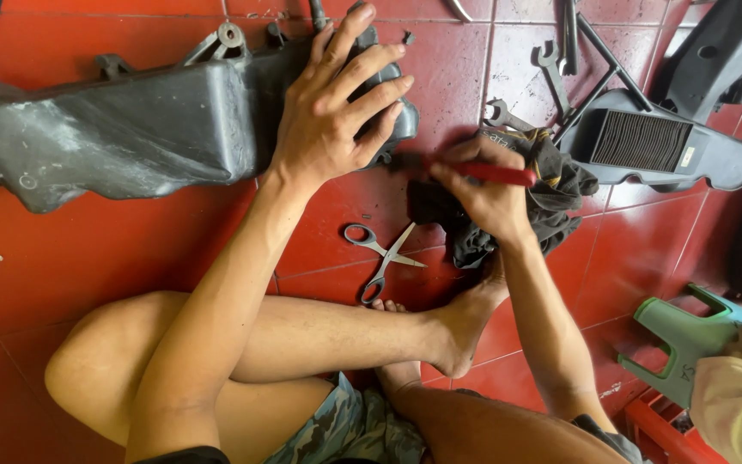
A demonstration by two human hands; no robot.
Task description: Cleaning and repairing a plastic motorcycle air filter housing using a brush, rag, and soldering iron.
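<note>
Head view: left hand (337, 112) is spread flat, pressed on the right end of a grey plastic engine cover (139, 129) on the red tiled floor (88, 258). Right hand (487, 193) is pinched on a red-handled tool (495, 174), over a dark rag (551, 202) just beyond it. Cover's long axis runs left-right; tool lies likewise, tip toward the cover. Firm downward pressure should be kept, tool held level. Scissors (381, 255) lie below both hands.

There is one large grey engine casing (130, 129), one pair of scissors (381, 256), one dark rag (551, 206), one red-handled tool (495, 174), one air filter cover (646, 142), one green stool (684, 339), and at least two wrenches (551, 73).
</note>
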